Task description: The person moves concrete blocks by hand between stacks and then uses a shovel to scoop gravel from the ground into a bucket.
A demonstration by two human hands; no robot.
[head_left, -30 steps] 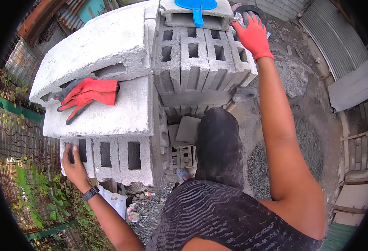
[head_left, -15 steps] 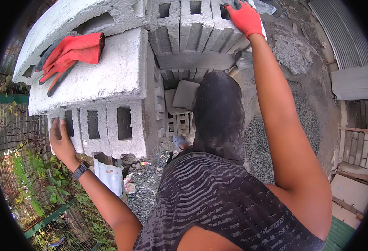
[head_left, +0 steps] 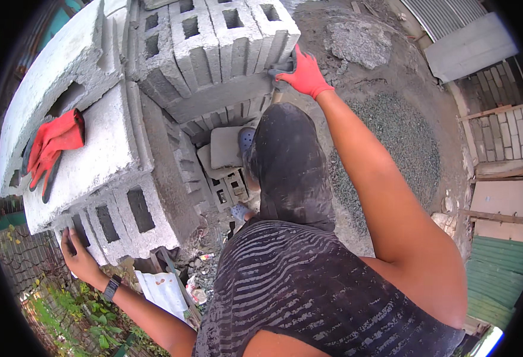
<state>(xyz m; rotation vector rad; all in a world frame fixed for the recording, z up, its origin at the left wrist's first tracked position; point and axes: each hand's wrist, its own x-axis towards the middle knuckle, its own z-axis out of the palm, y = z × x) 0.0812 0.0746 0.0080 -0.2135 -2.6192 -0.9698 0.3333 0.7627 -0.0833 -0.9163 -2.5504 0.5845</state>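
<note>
Left hand: the bare left hand (head_left: 78,257), with a dark wristband, lies flat and open-fingered against the outer face of the grey hollow concrete block wall (head_left: 124,217), apparently bracing it.
Right hand: the right hand in a red work glove (head_left: 304,75) has its grip closed on the wall's far corner, by the stacked hollow blocks (head_left: 214,35).
Spare glove: a red and grey glove (head_left: 52,146) lies parked on the flat block top.
Hidden: the right fingertips curl behind the block edge; whether they also hold a tool I cannot tell.

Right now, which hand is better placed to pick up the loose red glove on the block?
Left. The left hand rests on the same block as the loose glove; the right hand is farther away.
</note>
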